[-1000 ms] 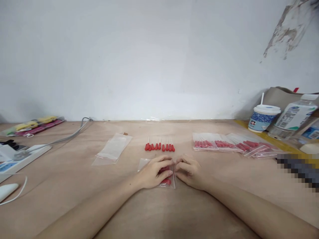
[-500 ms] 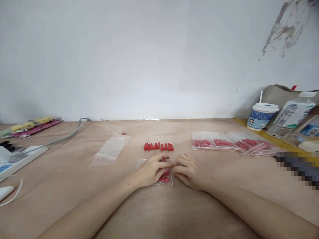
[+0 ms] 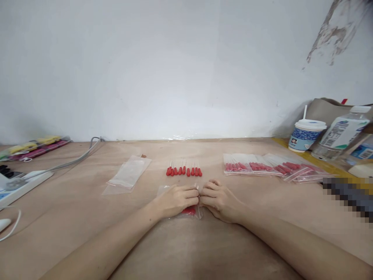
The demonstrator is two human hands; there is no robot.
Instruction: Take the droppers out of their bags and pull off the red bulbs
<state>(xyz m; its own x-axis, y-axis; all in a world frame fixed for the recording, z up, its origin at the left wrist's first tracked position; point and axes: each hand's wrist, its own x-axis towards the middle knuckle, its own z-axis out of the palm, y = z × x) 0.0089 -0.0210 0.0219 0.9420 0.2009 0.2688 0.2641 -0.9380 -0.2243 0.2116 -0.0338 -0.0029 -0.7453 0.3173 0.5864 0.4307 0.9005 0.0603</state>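
Both my hands meet at a small clear zip bag [image 3: 196, 213] lying on the table with red-handled pieces inside. My left hand [image 3: 177, 200] covers most of the bag, its fingers closed on the bag's right end. My right hand [image 3: 218, 200] pinches that same end, fingertips against the left ones. Just beyond them stands a row of red-handled pieces [image 3: 183, 171] with thin metal shafts pointing away. Several filled bags [image 3: 250, 166] of the same pieces overlap to the right. To the left lie flat clear zip bags [image 3: 128, 175].
A paper cup with a straw [image 3: 307, 136] and a plastic bottle [image 3: 344, 132] stand at the right by the wall. At the left are a white power strip [image 3: 29, 186], a grey cable [image 3: 74, 162] and yellow and magenta packets [image 3: 40, 149].
My left fingers have shifted over the bag's red pieces, hiding more of them. My hands have drawn closer together at the bag's right end. The view has moved slightly.
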